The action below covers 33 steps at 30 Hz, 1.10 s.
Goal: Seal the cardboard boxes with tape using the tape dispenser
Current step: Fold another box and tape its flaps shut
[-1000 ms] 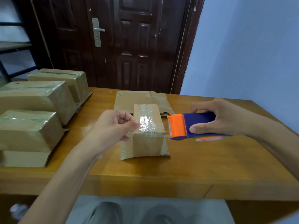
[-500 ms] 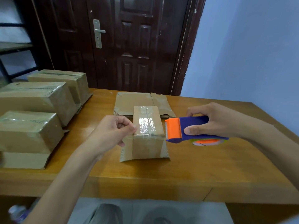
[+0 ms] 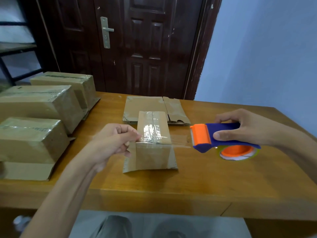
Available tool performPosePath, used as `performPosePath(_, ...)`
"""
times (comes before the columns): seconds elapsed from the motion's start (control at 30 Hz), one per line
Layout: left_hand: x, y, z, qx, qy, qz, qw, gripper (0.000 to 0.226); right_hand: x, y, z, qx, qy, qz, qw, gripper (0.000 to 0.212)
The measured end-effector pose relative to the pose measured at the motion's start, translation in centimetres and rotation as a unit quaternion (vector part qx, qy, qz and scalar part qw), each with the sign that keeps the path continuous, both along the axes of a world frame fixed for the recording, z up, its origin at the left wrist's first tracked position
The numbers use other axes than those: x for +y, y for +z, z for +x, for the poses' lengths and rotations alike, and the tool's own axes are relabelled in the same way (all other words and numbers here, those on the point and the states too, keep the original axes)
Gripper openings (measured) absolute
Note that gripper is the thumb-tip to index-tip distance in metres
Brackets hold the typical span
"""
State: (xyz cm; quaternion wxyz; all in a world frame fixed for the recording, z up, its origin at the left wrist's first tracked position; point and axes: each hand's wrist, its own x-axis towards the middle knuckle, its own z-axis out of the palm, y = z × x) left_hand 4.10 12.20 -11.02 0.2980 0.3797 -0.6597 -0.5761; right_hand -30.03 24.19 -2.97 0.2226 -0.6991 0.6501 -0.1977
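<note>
Tape (image 3: 180, 140) spans small box (image 3: 153, 143) between pinching left hand (image 3: 114, 142) and dispenser (image 3: 221, 134) gripped by right hand (image 3: 248, 127); sealed boxes (image 3: 34, 117) left.

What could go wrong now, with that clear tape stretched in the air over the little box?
The tape strip hangs free between the left hand pinching its end and the dispenser in the right hand, so it might twist or wrinkle before landing. The small box is held by nothing, so it may shift when the tape is pressed down. The strip could also land crooked across the seam.

Soft, even indoor light — glare on tape (image 3: 152, 134), wide-angle bowing, blurred edges.
</note>
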Motion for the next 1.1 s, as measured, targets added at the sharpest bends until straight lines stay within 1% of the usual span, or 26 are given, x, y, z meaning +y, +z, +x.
performPosePath(0.07,-0.2,-0.4,-0.1,0.005,-0.002,0.006,1.000,0.019,-0.2,-0.3,-0.1,0.000,-0.001,0.003,1.000,0.026)
performPosePath(0.13,-0.3,-1.0,-0.2,0.030,-0.005,0.028,0.999,0.020,-0.4,-0.4,0.0,0.001,0.000,0.007,1.000,0.022)
performPosePath(0.2,-0.4,-1.7,-0.2,0.089,-0.030,0.087,0.992,0.019,-0.6,-0.7,0.0,0.002,0.001,0.009,1.000,0.025)
performPosePath(0.27,-0.7,-2.4,0.1,0.145,-0.064,0.138,0.978,0.023,-0.8,-1.0,0.2,-0.001,0.001,0.013,1.000,0.029)
performPosePath(0.33,-0.9,-3.0,0.3,0.159,-0.067,0.151,0.973,0.024,-1.1,-1.3,0.2,0.002,0.004,0.021,1.000,0.029)
performPosePath(0.4,-1.0,-3.3,0.1,0.128,-0.036,0.124,0.983,0.019,-1.4,-1.8,0.2,0.009,-0.001,0.032,0.999,0.030)
performPosePath(0.47,-1.0,-3.8,-0.2,0.103,0.001,0.101,0.990,0.024,-1.8,-2.5,-0.1,0.007,-0.012,0.037,0.999,0.033)
performPosePath(0.53,-1.1,-4.4,-0.2,0.104,0.002,0.100,0.989,0.027,-2.1,-3.2,-0.4,-0.003,-0.021,0.035,0.999,0.034)
performPosePath(0.6,-1.0,-4.9,-0.2,0.101,-0.012,0.078,0.992,0.035,-2.4,-4.0,-0.5,-0.007,-0.025,0.039,0.999,0.032)
performPosePath(0.67,-0.5,-5.4,-0.8,0.095,0.005,0.030,0.995,0.040,-2.6,-5.0,-0.5,-0.014,-0.026,0.046,0.998,0.032)
performPosePath(0.73,0.0,-6.0,-1.9,0.073,0.061,-0.045,0.994,0.035,-2.7,-6.1,-0.3,-0.028,-0.022,0.049,0.998,0.032)
performPosePath(0.8,0.3,-6.6,-3.4,0.038,0.108,-0.106,0.988,0.031,-3.0,-7.0,0.1,-0.036,-0.017,0.049,0.998,0.032)
performPosePath(0.93,0.5,-7.2,-4.8,-0.046,0.171,-0.196,0.964,0.030,-3.6,-7.8,0.6,-0.038,-0.012,0.039,0.998,0.030)
performPosePath(0.97,0.5,-7.3,-4.9,-0.051,0.178,-0.200,0.962,0.030,-3.8,-8.0,0.6,-0.035,-0.010,0.036,0.999,0.031)
performPosePath(1.03,0.5,-7.1,-5.4,-0.023,0.184,-0.179,0.966,0.029,-4.0,-8.2,0.6,-0.032,-0.008,0.033,0.999,0.033)
performPosePath(1.1,0.4,-7.0,-5.8,-0.017,0.188,-0.162,0.969,0.029,-4.2,-8.3,0.5,-0.030,-0.007,0.028,0.999,0.034)
